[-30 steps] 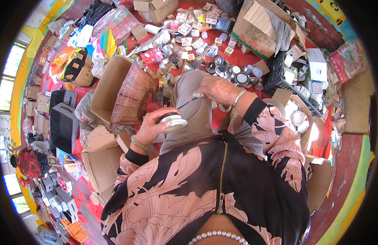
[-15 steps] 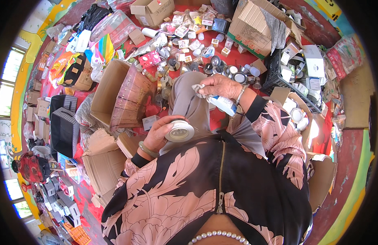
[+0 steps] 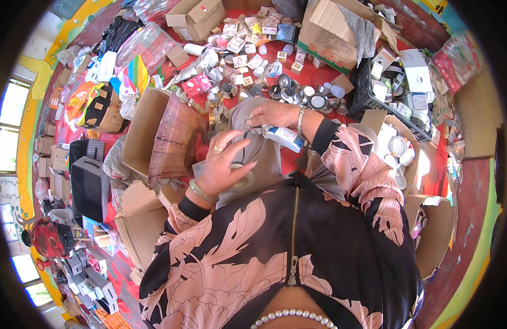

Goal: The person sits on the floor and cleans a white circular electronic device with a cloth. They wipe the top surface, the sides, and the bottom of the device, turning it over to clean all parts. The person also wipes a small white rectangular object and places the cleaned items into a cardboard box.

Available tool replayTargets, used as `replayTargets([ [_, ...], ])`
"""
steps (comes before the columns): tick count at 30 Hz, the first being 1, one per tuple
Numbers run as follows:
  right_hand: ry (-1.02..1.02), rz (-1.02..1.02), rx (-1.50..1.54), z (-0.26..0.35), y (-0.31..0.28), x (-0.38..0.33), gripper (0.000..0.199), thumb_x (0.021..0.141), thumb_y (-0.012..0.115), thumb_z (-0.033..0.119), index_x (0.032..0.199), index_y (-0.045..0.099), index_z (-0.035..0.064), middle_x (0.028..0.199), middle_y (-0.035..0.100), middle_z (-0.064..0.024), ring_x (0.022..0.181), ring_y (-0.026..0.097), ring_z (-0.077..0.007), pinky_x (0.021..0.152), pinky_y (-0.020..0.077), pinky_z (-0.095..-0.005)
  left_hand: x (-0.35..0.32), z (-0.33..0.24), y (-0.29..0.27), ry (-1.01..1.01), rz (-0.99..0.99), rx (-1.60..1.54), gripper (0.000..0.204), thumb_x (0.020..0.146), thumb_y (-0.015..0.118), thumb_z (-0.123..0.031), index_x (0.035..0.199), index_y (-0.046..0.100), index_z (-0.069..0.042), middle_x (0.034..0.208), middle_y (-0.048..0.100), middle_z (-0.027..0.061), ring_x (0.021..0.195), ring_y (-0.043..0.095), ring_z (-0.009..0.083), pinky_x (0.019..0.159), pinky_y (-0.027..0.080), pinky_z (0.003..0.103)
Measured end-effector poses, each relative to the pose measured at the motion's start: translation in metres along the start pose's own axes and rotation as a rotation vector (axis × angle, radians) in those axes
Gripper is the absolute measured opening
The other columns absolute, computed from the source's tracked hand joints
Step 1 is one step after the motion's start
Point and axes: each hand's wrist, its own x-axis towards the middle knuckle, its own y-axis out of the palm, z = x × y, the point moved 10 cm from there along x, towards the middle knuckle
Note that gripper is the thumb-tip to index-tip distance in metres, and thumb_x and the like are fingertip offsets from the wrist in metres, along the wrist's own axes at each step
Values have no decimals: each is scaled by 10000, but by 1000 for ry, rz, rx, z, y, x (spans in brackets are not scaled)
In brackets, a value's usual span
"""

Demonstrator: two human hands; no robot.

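Over the grey trousers [image 3: 268, 164], the left hand [image 3: 223, 164] was spread open, while by the nearer right hand [image 3: 276, 115], its fingers closed, the pack [image 3: 286, 139] was held just below, right of the left hand, its long axis slanted, its free end pointed down and rightward.

Downward from the head the scene is viewed, fisheye-wide: the jacket [image 3: 237, 247] is caught close at the bottom, left hand [image 3: 223, 163] and right hand [image 3: 276, 116] are framed mid-picture, the floor [image 3: 290, 163] is seen farther off, windows [image 3: 13, 104] are bent along the left rim.
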Motion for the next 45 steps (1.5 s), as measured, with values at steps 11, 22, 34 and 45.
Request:
replayTargets([
  [11,-112,-154,15,-26,-21,-1,240,800,634,199,951,637,13,844,646,-49,759,569,-132,687,469,-288,43,-9,59,281,21,91,479,662,721,-112,1126,600,-98,1197,485,95,1132,438,319,958,382,412],
  [22,-178,-791,539,-9,-119,-105,365,926,504,326,961,617,-19,777,625,-46,676,547,-117,631,446,-268,50,11,84,-90,154,-207,363,781,664,-146,1058,464,-23,1024,560,158,877,565,329,799,451,394],
  [34,-520,-1082,-599,93,-6,-160,216,690,600,-4,901,624,35,894,603,-122,817,579,-287,740,483,-363,56,12,64,-228,-85,-25,386,670,711,-104,1010,549,-18,918,572,183,838,577,367,706,471,414],
  [45,-357,-1240,-555,74,-36,-166,140,695,588,2,829,607,38,888,604,-89,840,566,-291,737,482,-366,52,4,48,-191,-262,-123,334,659,708,-43,975,601,-24,900,634,148,787,609,329,699,485,370],
])
